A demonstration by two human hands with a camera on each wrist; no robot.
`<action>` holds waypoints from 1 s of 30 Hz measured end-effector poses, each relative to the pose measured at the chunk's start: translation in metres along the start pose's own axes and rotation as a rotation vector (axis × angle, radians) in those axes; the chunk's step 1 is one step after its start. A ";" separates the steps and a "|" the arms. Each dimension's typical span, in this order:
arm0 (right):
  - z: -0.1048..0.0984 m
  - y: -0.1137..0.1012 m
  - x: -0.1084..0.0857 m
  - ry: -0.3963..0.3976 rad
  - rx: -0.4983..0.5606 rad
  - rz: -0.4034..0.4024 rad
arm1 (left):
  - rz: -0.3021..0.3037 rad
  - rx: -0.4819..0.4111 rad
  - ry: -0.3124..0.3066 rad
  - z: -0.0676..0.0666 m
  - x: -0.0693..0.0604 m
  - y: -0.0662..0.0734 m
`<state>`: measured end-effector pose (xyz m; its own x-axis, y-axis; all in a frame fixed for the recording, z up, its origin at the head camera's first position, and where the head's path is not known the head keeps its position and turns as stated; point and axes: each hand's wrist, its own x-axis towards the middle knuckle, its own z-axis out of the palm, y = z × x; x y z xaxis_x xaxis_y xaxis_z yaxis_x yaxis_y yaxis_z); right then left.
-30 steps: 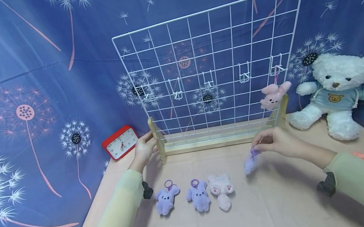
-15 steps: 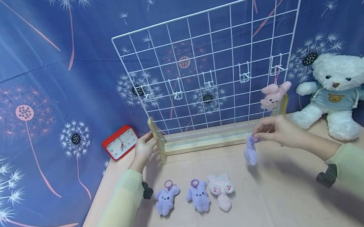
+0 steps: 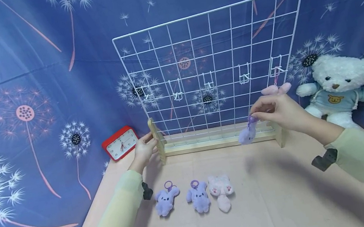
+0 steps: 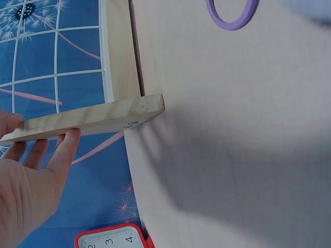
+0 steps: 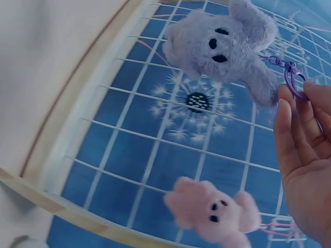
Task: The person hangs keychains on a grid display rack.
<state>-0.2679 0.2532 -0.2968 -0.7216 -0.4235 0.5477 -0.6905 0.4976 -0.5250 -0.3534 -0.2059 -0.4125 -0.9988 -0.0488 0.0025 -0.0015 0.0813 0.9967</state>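
Note:
In the head view the right hand (image 3: 276, 112) pinches the purple ring of a plush keychain (image 3: 247, 134), which dangles before the lower right of the white wire grid (image 3: 213, 53). The right wrist view shows that ring (image 5: 295, 85) between thumb and fingers, the purple plush (image 5: 217, 46) hanging from it. The left hand (image 3: 145, 149) holds the wooden stand's left upright (image 3: 157, 141); in the left wrist view thumb and fingers lie on opposite sides of the board (image 4: 98, 118). A pink plush (image 3: 277, 89) hangs from the rightmost hook (image 3: 277, 69), partly hidden by the right hand.
Two purple plush keychains (image 3: 166, 200) (image 3: 199, 197) and a pale pink plush (image 3: 222, 192) lie on the table (image 3: 238, 225). Several hooks (image 3: 177, 95) sit on the grid. A red clock (image 3: 121, 143) stands at left, a white teddy bear (image 3: 340, 81) at right.
The right hand has risen with the purple keychain, from low over the table to the front of the grid's lower right, and now covers part of the hanging pink plush. The left hand has stayed put.

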 end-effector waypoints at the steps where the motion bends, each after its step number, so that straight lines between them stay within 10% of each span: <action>1: -0.002 -0.003 0.002 0.004 -0.022 0.015 | 0.000 0.002 0.000 0.000 0.000 0.000; 30: -0.043 -0.034 0.048 0.120 -0.315 0.081 | 0.016 0.013 0.003 0.000 -0.002 0.001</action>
<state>-0.2766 0.2485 -0.2249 -0.7496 -0.2898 0.5951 -0.5678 0.7436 -0.3531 -0.3515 -0.2057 -0.4115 -0.9985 -0.0508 0.0190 0.0141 0.0951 0.9954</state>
